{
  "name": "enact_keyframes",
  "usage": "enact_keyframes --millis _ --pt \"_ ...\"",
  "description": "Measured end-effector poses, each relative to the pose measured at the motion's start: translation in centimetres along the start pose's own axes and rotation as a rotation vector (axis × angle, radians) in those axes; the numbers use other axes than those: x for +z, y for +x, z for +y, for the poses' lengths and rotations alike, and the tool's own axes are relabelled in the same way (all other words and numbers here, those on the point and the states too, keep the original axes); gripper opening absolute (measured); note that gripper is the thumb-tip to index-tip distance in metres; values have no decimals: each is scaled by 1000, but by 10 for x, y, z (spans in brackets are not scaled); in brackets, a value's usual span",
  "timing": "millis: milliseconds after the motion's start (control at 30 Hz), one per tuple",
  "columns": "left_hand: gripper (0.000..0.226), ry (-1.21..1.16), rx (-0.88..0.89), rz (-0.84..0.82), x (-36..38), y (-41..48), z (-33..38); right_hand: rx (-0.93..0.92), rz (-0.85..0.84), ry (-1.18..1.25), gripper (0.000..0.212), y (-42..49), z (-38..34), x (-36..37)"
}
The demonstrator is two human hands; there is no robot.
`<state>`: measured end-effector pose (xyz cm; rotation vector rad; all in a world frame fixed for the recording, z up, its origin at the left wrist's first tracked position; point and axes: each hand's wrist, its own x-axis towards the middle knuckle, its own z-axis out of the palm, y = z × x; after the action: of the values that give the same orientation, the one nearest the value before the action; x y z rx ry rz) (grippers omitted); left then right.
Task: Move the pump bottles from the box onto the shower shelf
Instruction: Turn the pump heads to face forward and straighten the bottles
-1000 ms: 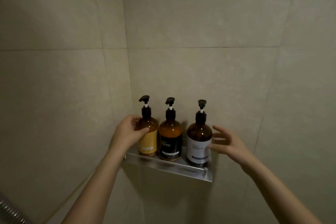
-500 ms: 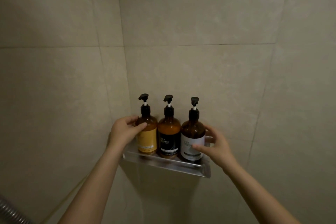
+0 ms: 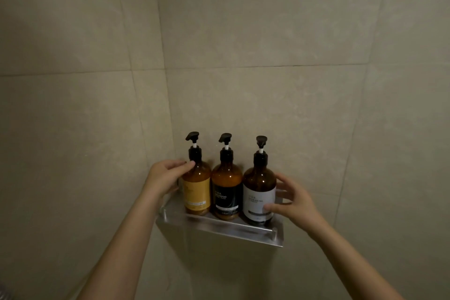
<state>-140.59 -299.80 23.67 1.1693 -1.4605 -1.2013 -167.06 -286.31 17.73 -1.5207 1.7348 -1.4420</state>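
Three amber pump bottles stand upright in a row on the metal shower shelf (image 3: 233,228) in the tiled corner. The yellow-label bottle (image 3: 196,192) is on the left, the black-label bottle (image 3: 226,195) in the middle, the white-label bottle (image 3: 259,198) on the right. My left hand (image 3: 165,178) wraps the left side of the yellow-label bottle, thumb on its shoulder. My right hand (image 3: 295,204) touches the right side of the white-label bottle with its thumb on the label and fingers spread. The box is out of view.
Beige tiled walls meet in a corner behind the shelf. A bit of metal shower hose (image 3: 3,296) shows at the bottom left edge.
My right hand closed in on the white-label bottle and pushed it left against the black-label one; its fingers have since loosened and spread. My left hand stayed on the yellow-label bottle.
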Motion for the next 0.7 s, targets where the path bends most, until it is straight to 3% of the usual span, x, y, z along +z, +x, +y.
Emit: enact_keyframes --millis 100,267,700 --pt "58 8 5 -72 2 -1 1 -12 4 -28 77 -1 -1 1" --pt "64 -58 -1 -38 2 4 -4 -14 -8 -47 75 0 -2 1" --pt "62 -71 70 -41 8 5 -10 3 28 -30 75 0 -1 4"
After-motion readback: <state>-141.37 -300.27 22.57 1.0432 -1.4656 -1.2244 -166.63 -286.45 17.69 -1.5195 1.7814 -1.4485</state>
